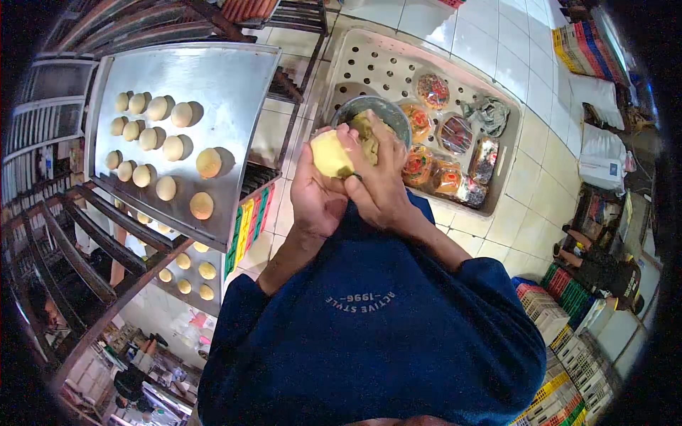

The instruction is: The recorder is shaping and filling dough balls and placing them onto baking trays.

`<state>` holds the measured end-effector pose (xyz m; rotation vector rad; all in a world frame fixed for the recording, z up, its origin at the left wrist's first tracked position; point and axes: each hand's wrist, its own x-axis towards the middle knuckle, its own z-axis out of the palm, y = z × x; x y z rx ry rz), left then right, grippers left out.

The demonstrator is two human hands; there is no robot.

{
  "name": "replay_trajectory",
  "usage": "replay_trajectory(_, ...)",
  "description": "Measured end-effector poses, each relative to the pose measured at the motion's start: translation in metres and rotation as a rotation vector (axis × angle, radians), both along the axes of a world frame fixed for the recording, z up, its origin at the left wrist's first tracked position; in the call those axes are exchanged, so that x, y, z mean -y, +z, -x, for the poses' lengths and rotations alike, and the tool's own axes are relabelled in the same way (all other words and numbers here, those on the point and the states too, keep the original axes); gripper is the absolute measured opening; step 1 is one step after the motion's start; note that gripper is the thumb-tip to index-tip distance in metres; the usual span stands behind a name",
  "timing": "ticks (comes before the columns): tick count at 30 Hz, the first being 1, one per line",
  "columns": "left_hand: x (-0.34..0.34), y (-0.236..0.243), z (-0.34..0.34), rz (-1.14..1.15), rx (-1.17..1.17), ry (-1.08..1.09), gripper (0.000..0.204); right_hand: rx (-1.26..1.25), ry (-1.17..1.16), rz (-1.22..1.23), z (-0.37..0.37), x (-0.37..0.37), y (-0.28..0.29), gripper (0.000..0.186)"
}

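In my left hand [316, 188] sits a pale yellow, rounded, bun-like piece [330, 156], cupped by the palm and fingers. My right hand [387, 177] is closed beside it, the thumb near the lower edge of the yellow piece. A small dark greenish bit shows by that thumb; whether the right hand grips it is hard to make out. Just beyond both hands is a round grey bowl [402, 122] with a dull yellow, soft-looking mass [371, 145] in it, partly covered by my right fingers.
The bowl is on a perforated plastic crate [490, 78] holding several wrapped, topped breads [433, 91]. At left a metal tray [206, 71] with rows of round buns [172, 148] rests on a dark rack [117, 220]. Stacked crates [561, 341] and another person [604, 273] are at right.
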<state>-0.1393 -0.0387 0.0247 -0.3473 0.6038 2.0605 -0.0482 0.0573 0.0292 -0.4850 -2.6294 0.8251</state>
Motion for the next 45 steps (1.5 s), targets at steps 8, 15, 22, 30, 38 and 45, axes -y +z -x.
replay_trajectory(8,0.003,-0.005,0.004,0.001,-0.005,0.080,0.058,-0.238,0.023,0.609,0.000,-0.004,-0.037,0.063)
replay_trajectory(15,0.014,0.008,0.010,0.046,-0.110,-0.309,0.092,-0.154,0.303,0.417,0.008,-0.041,-0.011,0.078)
replay_trajectory(22,0.017,0.005,0.013,0.063,-0.151,-0.341,0.080,-0.086,0.305,0.972,0.017,-0.043,-0.010,0.083)
replay_trajectory(30,0.014,0.016,0.015,0.237,-0.065,-0.161,0.052,-0.135,0.117,0.171,0.010,-0.015,-0.011,0.067)
replay_trajectory(38,0.013,0.010,0.019,-0.128,0.040,0.119,0.074,-0.046,0.143,0.287,0.006,0.004,-0.021,0.065)
replay_trajectory(45,0.018,0.005,0.033,-0.230,0.024,0.259,0.065,-0.194,0.019,0.554,0.019,0.008,-0.022,0.051)
